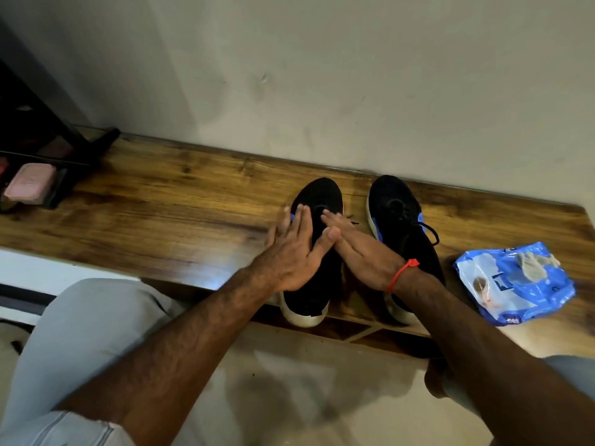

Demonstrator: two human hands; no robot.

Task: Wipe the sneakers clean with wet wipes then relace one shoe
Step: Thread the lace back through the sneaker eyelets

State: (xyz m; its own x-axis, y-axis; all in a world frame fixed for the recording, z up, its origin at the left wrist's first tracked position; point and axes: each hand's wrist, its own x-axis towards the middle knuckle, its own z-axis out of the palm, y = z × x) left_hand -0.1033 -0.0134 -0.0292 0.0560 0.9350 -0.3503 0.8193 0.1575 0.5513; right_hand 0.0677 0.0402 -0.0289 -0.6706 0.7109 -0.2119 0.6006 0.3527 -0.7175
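Two black sneakers with white soles and blue accents stand side by side on a wooden bench (pixel 161 214), toes toward the wall. My left hand (pixel 293 249) hovers with straight fingers over the left sneaker (pixel 317 197). My right hand (pixel 357 249), with a red thread at the wrist, reaches across with straight fingers toward the same shoe, its fingertips by the lace area. The two hands meet near the thumbs. The right sneaker (pixel 394 207) has its black lace trailing to the side. A blue wet wipes pack (pixel 515 284) lies right of the shoes with a wipe sticking out on top.
A pale wall runs right behind the bench. At far left stands a dark rack (pixel 48 149) with a pink item (pixel 30 183) on it. My knees in light trousers are at the bottom corners, above a tiled floor.
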